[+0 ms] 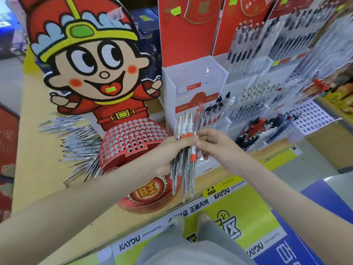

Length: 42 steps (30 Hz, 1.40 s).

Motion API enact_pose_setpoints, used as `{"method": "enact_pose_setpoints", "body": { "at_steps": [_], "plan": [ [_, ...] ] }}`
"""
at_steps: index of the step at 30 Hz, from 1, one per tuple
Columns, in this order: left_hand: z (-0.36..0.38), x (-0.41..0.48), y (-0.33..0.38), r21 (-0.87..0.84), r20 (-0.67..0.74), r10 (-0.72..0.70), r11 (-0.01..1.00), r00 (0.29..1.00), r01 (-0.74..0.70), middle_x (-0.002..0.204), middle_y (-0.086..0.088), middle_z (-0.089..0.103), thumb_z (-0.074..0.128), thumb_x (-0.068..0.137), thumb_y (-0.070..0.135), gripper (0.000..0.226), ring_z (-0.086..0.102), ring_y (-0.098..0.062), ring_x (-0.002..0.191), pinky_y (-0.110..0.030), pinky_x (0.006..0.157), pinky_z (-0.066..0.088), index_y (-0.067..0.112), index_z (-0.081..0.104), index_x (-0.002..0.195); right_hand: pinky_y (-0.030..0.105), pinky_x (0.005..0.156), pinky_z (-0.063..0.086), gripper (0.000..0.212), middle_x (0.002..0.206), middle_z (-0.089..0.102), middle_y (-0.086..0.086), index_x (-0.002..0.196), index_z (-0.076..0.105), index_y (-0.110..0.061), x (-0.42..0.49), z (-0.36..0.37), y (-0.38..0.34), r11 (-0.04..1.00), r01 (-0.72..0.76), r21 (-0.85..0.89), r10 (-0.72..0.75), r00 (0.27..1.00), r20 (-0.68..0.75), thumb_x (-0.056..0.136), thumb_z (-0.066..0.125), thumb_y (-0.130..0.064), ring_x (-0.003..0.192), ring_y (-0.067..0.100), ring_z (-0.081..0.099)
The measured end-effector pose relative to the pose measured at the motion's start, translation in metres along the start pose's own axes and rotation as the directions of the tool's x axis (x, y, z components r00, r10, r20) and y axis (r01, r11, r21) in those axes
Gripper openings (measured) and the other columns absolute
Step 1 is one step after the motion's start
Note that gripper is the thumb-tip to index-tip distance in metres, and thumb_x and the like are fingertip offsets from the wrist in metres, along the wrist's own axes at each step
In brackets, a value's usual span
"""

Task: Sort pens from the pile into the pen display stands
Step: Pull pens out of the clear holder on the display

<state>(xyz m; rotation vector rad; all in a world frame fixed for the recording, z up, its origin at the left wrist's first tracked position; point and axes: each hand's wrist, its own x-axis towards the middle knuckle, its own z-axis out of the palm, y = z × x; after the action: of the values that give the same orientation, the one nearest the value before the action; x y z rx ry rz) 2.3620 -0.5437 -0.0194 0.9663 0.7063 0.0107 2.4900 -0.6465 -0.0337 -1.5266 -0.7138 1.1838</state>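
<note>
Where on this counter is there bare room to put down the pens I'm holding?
For the held pens, bare tan counter lies left of and in front of the loose pen pile, out to its left edge. Right of the red holed stand, the white stands and black pen heap crowd the surface.

A tan counter (32, 169) with a yellow front stands on grey floor (315, 159).

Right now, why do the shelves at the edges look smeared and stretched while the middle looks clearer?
Head view: the wide-angle lens stretches everything near the corners; the pen racks at top right are smeared by blur; the pens in the left hand and the cartoon stand read sharper; the light is even, with no hard shadows, only a faint glint on the clear box.
</note>
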Motion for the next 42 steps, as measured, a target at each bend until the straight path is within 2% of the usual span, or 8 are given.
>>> {"method": "enact_pose_setpoints", "body": {
  "at_steps": [3,10,15,23,28,34,38,42],
  "plan": [
    [0.004,0.001,-0.005,-0.068,-0.061,0.002,0.998,0.998,-0.006,0.073,-0.011,0.068,0.062,0.092,0.017,0.022,0.067,-0.018,0.06,-0.026,0.053,0.054,-0.001,0.065,0.105,0.024,0.062,0.047,0.024,0.091,0.062,0.006,0.113,0.055,-0.007,0.003,-0.006,0.0,1.0,-0.03,-0.003,0.03,0.999,0.025,0.089,0.06,-0.007,0.067,0.011,0.057],
    [0.022,0.001,-0.014,-0.107,-0.232,0.04,0.992,0.972,-0.067,0.081,-0.015,0.065,0.067,0.089,0.016,0.042,0.064,-0.024,0.065,-0.028,0.053,0.053,-0.007,0.056,0.122,0.024,0.056,0.047,0.013,0.082,0.052,0.005,0.102,0.054,-0.011,0.0,-0.013,-0.008,0.997,-0.023,0.076,0.015,0.995,0.096,0.093,0.052,-0.002,0.061,0.01,0.054],
    [0.03,0.004,-0.019,-0.135,-0.294,0.078,0.983,0.953,-0.122,0.081,-0.014,0.07,0.073,0.084,0.016,0.033,0.069,-0.028,0.074,-0.036,0.066,0.058,-0.001,0.061,0.11,0.022,0.056,0.047,0.034,0.087,0.045,0.004,0.106,0.043,-0.029,-0.003,-0.023,-0.008,0.956,0.029,-0.292,0.032,0.979,0.202,0.087,0.066,-0.012,0.073,0.012,0.051],
    [0.043,0.006,-0.038,-0.191,-0.4,0.043,0.973,0.915,-0.129,0.072,-0.012,0.066,0.067,0.088,0.007,0.022,0.065,-0.018,0.059,-0.027,0.056,0.056,-0.006,0.063,0.105,0.029,0.064,0.056,0.019,0.092,0.062,0.014,0.105,0.057,-0.006,0.001,-0.049,0.0,0.984,-0.043,-0.171,0.08,0.973,0.215,0.087,0.063,-0.004,0.077,0.025,0.065],
    [0.024,0.001,-0.034,-0.125,-0.472,0.075,0.981,0.878,-0.151,0.068,-0.01,0.063,0.066,0.088,0.008,0.008,0.062,-0.02,0.06,-0.028,0.056,0.052,0.005,0.066,0.08,0.025,0.061,0.052,0.006,0.078,0.057,0.007,0.093,0.054,-0.003,0.0,-0.063,-0.007,0.953,0.176,-0.248,-0.17,0.984,0.045,0.091,0.058,-0.008,0.063,0.013,0.057],
    [0.009,-0.014,0.021,-0.045,-0.494,0.241,0.952,0.835,-0.301,0.062,-0.007,0.061,0.062,0.089,0.008,0.017,0.059,-0.019,0.055,-0.026,0.056,0.051,0.007,0.062,0.072,0.027,0.078,0.053,0.007,0.088,0.058,0.001,0.091,0.054,-0.008,0.009,-0.047,-0.096,0.803,0.577,-0.15,-0.569,0.817,0.095,0.093,0.054,-0.001,0.081,0.012,0.06],
    [0.004,-0.022,0.062,0.017,-0.481,0.345,0.923,0.806,-0.384,0.059,-0.004,0.059,0.06,0.091,0.01,0.022,0.058,-0.017,0.052,-0.025,0.052,0.05,0.009,0.058,0.069,0.025,0.079,0.053,0.002,0.092,0.057,0.005,0.096,0.053,-0.005,0.045,-0.036,-0.141,0.731,0.659,-0.177,-0.674,0.737,-0.042,0.096,0.052,-0.006,0.086,0.02,0.061],
    [-0.002,-0.024,0.082,0.062,-0.448,0.436,0.886,0.781,-0.459,0.062,-0.007,0.059,0.06,0.091,0.007,0.02,0.058,-0.02,0.055,-0.028,0.054,0.05,0.008,0.059,0.071,0.026,0.082,0.055,0.008,0.089,0.059,-0.005,0.096,0.055,-0.002,0.082,-0.023,-0.156,0.705,0.643,-0.301,-0.694,0.713,-0.1,0.097,0.049,-0.009,0.084,0.006,0.062]
  ]
}}
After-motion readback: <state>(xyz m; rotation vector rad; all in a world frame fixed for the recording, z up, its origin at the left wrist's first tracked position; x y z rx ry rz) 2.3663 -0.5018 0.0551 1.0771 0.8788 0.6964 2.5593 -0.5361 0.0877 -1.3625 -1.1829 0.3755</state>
